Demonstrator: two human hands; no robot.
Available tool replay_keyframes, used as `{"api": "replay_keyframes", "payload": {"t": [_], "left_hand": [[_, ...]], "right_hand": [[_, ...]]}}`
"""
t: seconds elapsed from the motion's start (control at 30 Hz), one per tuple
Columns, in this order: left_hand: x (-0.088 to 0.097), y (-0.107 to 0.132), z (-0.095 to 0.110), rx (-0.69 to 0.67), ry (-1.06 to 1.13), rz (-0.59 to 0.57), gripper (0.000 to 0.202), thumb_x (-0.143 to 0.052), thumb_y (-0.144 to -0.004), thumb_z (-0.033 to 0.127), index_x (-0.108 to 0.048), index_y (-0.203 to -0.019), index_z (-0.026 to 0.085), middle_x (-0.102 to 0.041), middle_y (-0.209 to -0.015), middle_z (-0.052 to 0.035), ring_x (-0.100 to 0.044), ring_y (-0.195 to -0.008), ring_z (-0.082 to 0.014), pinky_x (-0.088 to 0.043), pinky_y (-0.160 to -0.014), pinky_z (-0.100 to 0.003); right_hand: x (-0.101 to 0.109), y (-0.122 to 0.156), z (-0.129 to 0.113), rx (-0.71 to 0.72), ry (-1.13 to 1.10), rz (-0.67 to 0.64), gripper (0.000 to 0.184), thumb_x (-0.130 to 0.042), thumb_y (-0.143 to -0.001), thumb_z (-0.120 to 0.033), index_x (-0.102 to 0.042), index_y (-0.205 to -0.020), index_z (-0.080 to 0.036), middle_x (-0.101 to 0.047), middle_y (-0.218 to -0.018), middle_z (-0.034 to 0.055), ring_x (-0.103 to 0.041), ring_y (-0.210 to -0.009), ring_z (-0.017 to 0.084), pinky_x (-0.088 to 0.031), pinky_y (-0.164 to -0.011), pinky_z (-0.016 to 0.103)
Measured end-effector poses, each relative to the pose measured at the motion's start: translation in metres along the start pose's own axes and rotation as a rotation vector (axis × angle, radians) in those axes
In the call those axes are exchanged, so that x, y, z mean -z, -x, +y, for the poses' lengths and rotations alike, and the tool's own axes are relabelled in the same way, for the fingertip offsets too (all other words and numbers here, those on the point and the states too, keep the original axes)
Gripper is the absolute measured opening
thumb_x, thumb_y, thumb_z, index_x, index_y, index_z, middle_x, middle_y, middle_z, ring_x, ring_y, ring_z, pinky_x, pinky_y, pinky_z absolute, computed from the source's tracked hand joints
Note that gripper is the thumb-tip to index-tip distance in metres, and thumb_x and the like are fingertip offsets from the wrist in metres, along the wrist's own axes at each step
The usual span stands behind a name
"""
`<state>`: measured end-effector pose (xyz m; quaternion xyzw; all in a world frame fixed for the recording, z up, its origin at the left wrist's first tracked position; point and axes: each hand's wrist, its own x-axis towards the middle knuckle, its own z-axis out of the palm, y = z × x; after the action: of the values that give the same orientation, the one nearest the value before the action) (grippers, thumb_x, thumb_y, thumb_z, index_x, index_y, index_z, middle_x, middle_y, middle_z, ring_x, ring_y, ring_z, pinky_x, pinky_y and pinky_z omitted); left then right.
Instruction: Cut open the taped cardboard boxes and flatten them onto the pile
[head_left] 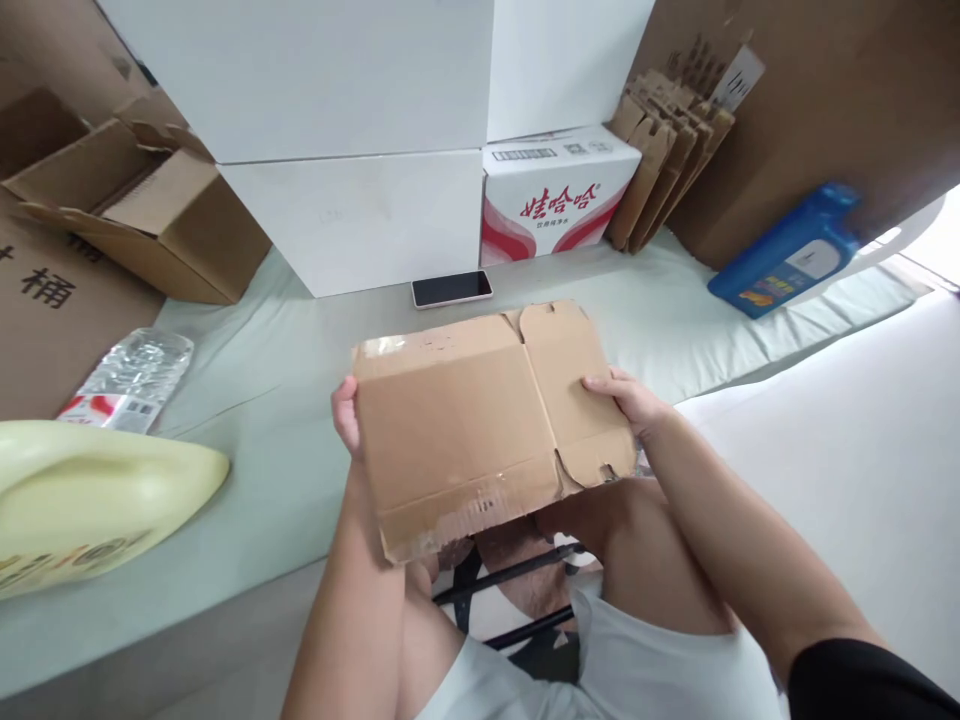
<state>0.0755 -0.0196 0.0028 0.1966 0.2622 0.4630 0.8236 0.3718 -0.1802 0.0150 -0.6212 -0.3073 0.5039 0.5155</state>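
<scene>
A flattened brown cardboard box [457,420] is held up over my lap, tilted slightly, with a creased flap on its right side and torn tape marks along its lower and upper left edges. My left hand [347,415] grips its left edge, fingers partly hidden behind the board. On the right flap presses the thumb of my right hand [630,398], with the other fingers out of sight underneath. Just beyond the cardboard, a phone [452,289] lies face up on the pale green cloth [300,370].
White boxes [360,220] stand behind the phone, beside a red-and-white carton [559,200] and folded cardboard pieces [660,160]. A blue bottle [787,255] is at right. On the left are an open carton [202,230], a clear plastic bottle [139,375] and a pale yellow jug [112,490].
</scene>
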Motion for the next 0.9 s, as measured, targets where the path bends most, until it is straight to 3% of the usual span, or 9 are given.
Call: {"api": "replay_keyframes", "payload": {"t": [0.1, 0.2, 0.27, 0.33, 0.4, 0.47, 0.57, 0.73, 0.9], "left_hand": [[-0.009, -0.003, -0.011, -0.010, -0.058, -0.014, 0.058, -0.074, -0.067, 0.053, -0.068, -0.117, 0.025, -0.077, -0.110, -0.0095, -0.074, -0.100, -0.0321, -0.060, -0.085, -0.043], [-0.016, 0.000, -0.016, -0.010, -0.112, -0.072, 0.071, -0.075, -0.067, 0.052, -0.061, -0.133, 0.030, -0.073, -0.120, -0.0083, -0.074, -0.105, -0.0305, -0.059, -0.088, -0.044], [-0.017, 0.001, -0.017, 0.002, -0.135, -0.085, 0.072, -0.075, -0.067, 0.053, -0.060, -0.134, 0.031, -0.073, -0.118, -0.0078, -0.075, -0.102, -0.0293, -0.059, -0.088, -0.043], [-0.018, 0.001, -0.018, 0.005, -0.147, -0.078, 0.072, -0.076, -0.066, 0.054, -0.061, -0.133, 0.031, -0.073, -0.115, -0.0075, -0.075, -0.098, -0.0284, -0.059, -0.086, -0.042], [-0.019, -0.001, -0.019, 0.004, -0.152, -0.066, 0.073, -0.077, -0.064, 0.055, -0.062, -0.131, 0.032, -0.073, -0.113, -0.0071, -0.076, -0.096, -0.0281, -0.059, -0.085, -0.041], [-0.020, -0.004, -0.020, 0.007, -0.161, -0.051, 0.073, -0.078, -0.062, 0.055, -0.062, -0.130, 0.033, -0.074, -0.111, -0.0066, -0.076, -0.094, -0.0277, -0.059, -0.085, -0.041], [-0.020, -0.009, -0.023, 0.015, -0.177, -0.033, 0.074, -0.080, -0.061, 0.055, -0.063, -0.130, 0.033, -0.074, -0.108, -0.0061, -0.076, -0.091, -0.0270, -0.059, -0.085, -0.040], [-0.022, -0.021, -0.027, 0.023, -0.181, -0.021, 0.076, -0.080, -0.061, 0.056, -0.063, -0.131, 0.032, -0.074, -0.108, -0.0066, -0.075, -0.091, -0.0268, -0.059, -0.084, -0.039], [-0.023, -0.030, -0.025, 0.046, -0.174, 0.033, 0.078, -0.083, -0.057, 0.059, -0.068, -0.127, 0.028, -0.075, -0.107, -0.0080, -0.075, -0.089, -0.0263, -0.059, -0.083, -0.039]], "right_hand": [[0.044, 0.033, -0.015, -0.043, -0.052, 0.262, 0.046, -0.089, -0.057, -0.052, -0.072, -0.088, -0.022, -0.080, -0.085, 0.0109, -0.077, -0.075, 0.031, -0.066, -0.069, 0.046], [0.101, 0.078, -0.030, 0.235, -0.051, 0.821, 0.042, -0.089, -0.045, -0.044, -0.068, -0.077, -0.026, -0.078, -0.084, 0.0033, -0.074, -0.074, 0.024, -0.063, -0.061, 0.035], [0.130, 0.105, -0.036, 0.363, 0.049, 1.009, 0.037, -0.084, -0.044, -0.044, -0.064, -0.072, -0.029, -0.074, -0.080, -0.0028, -0.064, -0.059, 0.018, -0.055, -0.047, 0.033], [0.147, 0.123, -0.042, 0.266, 0.297, 1.102, 0.027, -0.078, -0.055, -0.049, -0.060, -0.065, -0.032, -0.065, -0.064, -0.0041, -0.050, -0.046, 0.016, -0.042, -0.037, 0.033], [0.154, 0.125, -0.050, 0.064, 0.591, 1.162, 0.029, -0.068, -0.069, -0.055, -0.054, -0.058, -0.031, -0.054, -0.052, -0.0002, -0.049, -0.045, 0.021, -0.038, -0.037, 0.035], [0.156, 0.110, -0.060, -0.089, 0.831, 1.210, 0.035, -0.060, -0.076, -0.054, -0.049, -0.054, -0.030, -0.053, -0.051, 0.0050, -0.061, -0.057, 0.029, -0.046, -0.047, 0.041], [0.163, 0.064, -0.078, -0.181, 1.078, 1.220, 0.029, -0.054, -0.082, -0.043, -0.051, -0.060, -0.026, -0.063, -0.065, 0.0129, -0.073, -0.089, 0.037, -0.055, -0.070, 0.043], [0.185, -0.024, -0.103, -0.196, 1.211, 1.161, 0.037, -0.051, -0.092, -0.043, -0.071, -0.091, -0.012, -0.074, -0.101, 0.0278, -0.069, -0.115, 0.043, -0.053, -0.092, 0.045], [0.210, -0.090, -0.119, -0.114, 1.243, 1.043, 0.039, -0.046, -0.095, -0.034, -0.071, -0.108, -0.007, -0.071, -0.115, 0.0345, -0.065, -0.119, 0.048, -0.049, -0.099, 0.058]]}}
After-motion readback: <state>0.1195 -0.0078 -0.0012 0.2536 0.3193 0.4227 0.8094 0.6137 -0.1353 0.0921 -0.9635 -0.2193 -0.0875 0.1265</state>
